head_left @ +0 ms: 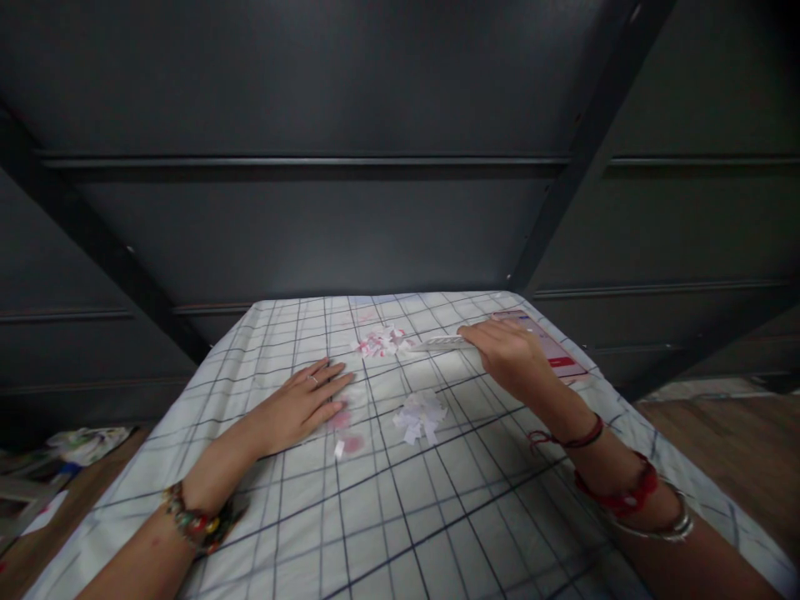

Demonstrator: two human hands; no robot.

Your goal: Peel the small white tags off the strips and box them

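Observation:
My left hand [306, 402] lies flat on the checked tablecloth with its fingers stretched out and nothing in them. Just past its fingertips are pink stains on the cloth and a small white paper scrap [339, 450]. Between finger and thumb, my right hand [509, 354] pinches a flat white ribbed strip [442, 342], whose exact kind I cannot make out. The strip's far end points left and reaches the edge of a pile of pink-and-white paper scraps [380, 342]. Nearer to me sits a second pile of plain white paper scraps [420, 417].
A flat pink-and-white rectangular item [556, 354] with a red band lies beyond my right wrist at the table's right edge. The checked cloth [375, 533] covers the table, which meets a dark panelled wall [350, 225]. Assorted items [87, 446] lie low on the left.

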